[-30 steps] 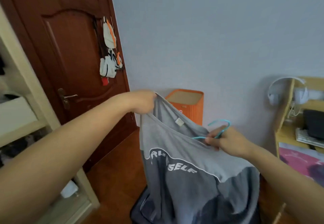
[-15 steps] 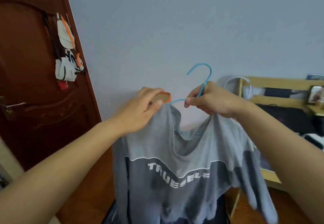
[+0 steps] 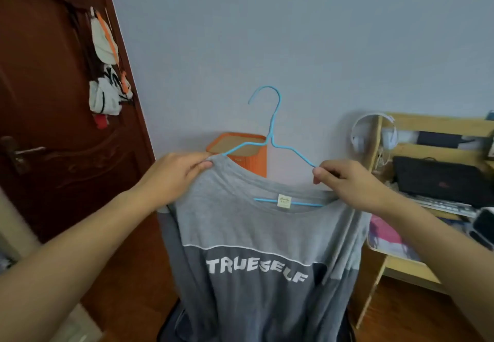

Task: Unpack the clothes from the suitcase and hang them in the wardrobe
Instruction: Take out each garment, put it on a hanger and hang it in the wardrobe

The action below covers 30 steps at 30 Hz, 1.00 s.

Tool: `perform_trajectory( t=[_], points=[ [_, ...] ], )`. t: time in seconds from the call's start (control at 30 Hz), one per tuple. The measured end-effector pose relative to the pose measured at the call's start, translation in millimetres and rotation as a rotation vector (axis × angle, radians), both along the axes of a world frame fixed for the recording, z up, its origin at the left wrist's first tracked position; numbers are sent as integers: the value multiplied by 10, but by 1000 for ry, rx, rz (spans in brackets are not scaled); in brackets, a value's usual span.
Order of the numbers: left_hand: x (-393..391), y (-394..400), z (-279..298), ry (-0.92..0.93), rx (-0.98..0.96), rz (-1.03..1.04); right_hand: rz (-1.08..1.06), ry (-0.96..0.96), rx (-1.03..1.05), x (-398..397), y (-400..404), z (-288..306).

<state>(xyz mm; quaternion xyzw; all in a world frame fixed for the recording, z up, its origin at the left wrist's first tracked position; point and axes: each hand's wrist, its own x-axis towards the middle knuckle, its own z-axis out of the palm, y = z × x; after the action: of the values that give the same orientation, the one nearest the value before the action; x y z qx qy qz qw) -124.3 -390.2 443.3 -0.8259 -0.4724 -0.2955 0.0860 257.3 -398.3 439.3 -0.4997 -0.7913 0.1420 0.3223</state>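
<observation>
The step in hand is seating a grey shirt (image 3: 256, 234) on a blue wire hanger (image 3: 272, 138), held up in front of the far wall. The left hand (image 3: 173, 176) pinches the shirt's left shoulder at the collar edge between thumb and curled fingers, right where the hanger's left arm slips under the cloth. The right hand (image 3: 350, 184) has its fingers curled round the right side; thumb and forefinger close on the hanger's right arm where it meets the collar, and the cloth bunches under the palm. The hanger's bottom bar shows through the neck opening, just behind the white label (image 3: 284, 201), so the hanger sits inside the shirt. Its hook stands upright and free above the collar.

The left shoulder looks seated; the right side looks bunched and may want a tug outward to lie flat on the wire. The shirt's body hangs down towards a dark case (image 3: 171, 328) at the near bottom edge, most likely the suitcase, though little of it shows.

I judge the shirt close to ready. Next, one hand takes the hook, the body turns left towards the pale shelving (image 3: 16, 224) at the left edge, likely the wardrobe, and the hook goes over a rail; no rail is in view. A brown door (image 3: 53, 101) stands far left, an orange bin (image 3: 240, 151) behind the hanger, a wooden desk (image 3: 427, 127) to the right
</observation>
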Motion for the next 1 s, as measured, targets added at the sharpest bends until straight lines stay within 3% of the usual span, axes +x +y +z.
perform_trajectory(
  t=[0.23, 0.4, 0.53, 0.7, 0.87, 1.0],
  points=[
    [-334, -113, 1, 57, 34, 31, 106, 70, 35, -648, 236, 53],
    [-1021, -192, -57, 6, -5, 185, 88, 120, 69, -1018, 470, 61],
    [-1028, -67, -118, -21, -56, 166, 175, 65, 43, -1550, 536, 85],
    [-1331, 88, -77, 10, 156, 217, 209, 196, -5, -1706, 672, 39],
    [-1927, 200, -148, -59, 112, 234, 79, 69, -51, -1668, 798, -423],
    [-2233, 255, -75, 41, 153, 219, 143, -127, -71, -2126, 720, -236]
  ],
)
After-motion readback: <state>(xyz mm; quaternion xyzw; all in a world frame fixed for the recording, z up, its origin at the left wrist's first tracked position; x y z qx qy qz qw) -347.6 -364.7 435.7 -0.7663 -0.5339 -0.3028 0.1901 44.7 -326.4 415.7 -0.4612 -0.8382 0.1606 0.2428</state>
